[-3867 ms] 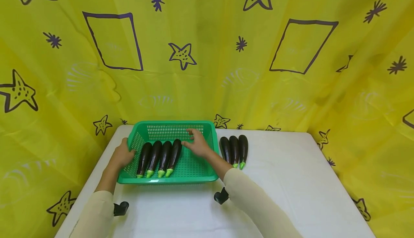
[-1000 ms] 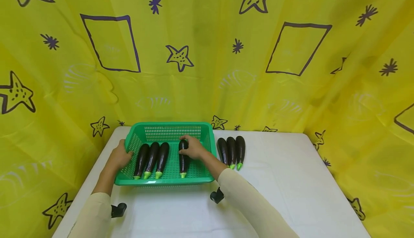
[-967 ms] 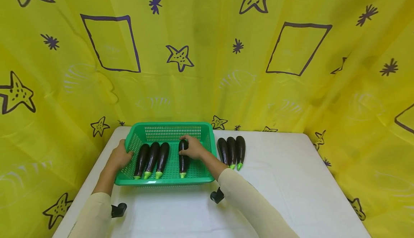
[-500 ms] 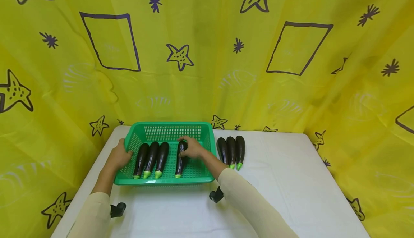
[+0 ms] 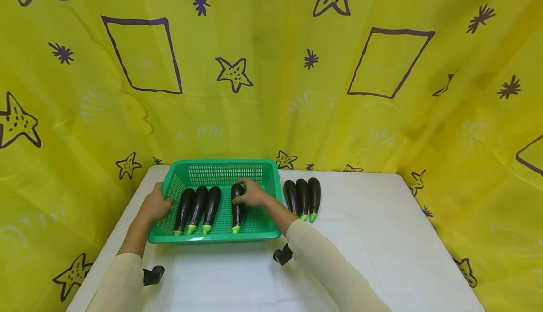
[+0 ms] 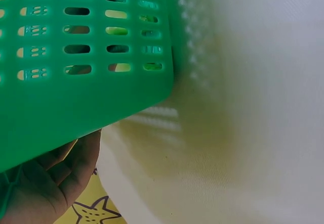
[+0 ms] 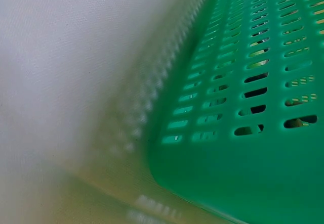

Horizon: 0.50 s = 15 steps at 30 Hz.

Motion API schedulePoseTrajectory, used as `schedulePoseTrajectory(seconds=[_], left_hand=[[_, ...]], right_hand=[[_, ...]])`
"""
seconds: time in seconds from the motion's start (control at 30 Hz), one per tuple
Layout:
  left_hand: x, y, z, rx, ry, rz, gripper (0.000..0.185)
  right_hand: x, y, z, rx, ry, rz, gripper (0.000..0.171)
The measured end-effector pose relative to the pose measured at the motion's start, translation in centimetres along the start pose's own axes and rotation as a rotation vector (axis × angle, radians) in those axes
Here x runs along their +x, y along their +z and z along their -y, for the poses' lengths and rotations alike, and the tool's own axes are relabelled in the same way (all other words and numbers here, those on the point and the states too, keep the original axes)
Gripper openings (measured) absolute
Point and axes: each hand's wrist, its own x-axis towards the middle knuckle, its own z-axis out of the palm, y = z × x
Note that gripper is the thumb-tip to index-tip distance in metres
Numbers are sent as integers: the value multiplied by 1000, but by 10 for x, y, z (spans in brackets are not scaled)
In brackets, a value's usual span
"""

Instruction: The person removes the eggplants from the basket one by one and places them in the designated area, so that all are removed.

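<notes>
A green slotted plastic basket [image 5: 212, 237] stands at the back left of the white table. Over its left rim my left hand [image 5: 156, 203] grips the edge; the left wrist view shows the same hand [image 6: 55, 181] under the rim. Inside the basket my right hand [image 5: 251, 194] holds an eggplant [image 5: 237, 215] near its upper end, thumb on one side, the green stem end pointing toward me. Left of it lie three eggplants side by side, the nearest being this eggplant [image 5: 212, 207]. In the right wrist view the basket wall [image 7: 212, 158] hides the right hand.
Right of the basket, three more eggplants [image 5: 302, 199] lie in a row on the white tabletop [image 5: 365, 236]. A yellow curtain [image 5: 271, 114] with drawn stars hangs behind and along both sides. Dark wrist mounts [image 5: 153, 275] stick out below the sleeves.
Since the earliest frame, my right hand has taken the rightmost eggplant of the basket row and set it apart to the right. Lately it has shifted slightly left. My left hand stays on the rim.
</notes>
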Motion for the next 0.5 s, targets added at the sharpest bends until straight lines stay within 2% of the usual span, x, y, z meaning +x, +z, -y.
schedulePoseTrajectory(seconds=[0.33, 0.5], left_hand=[[2, -2, 2, -22, 10, -8, 58], [3, -1, -1, -23, 4, -1, 60]], right_hand=[[3, -1, -2, 39, -66, 50, 65], [-2, -4, -3, 33, -101, 32, 67]])
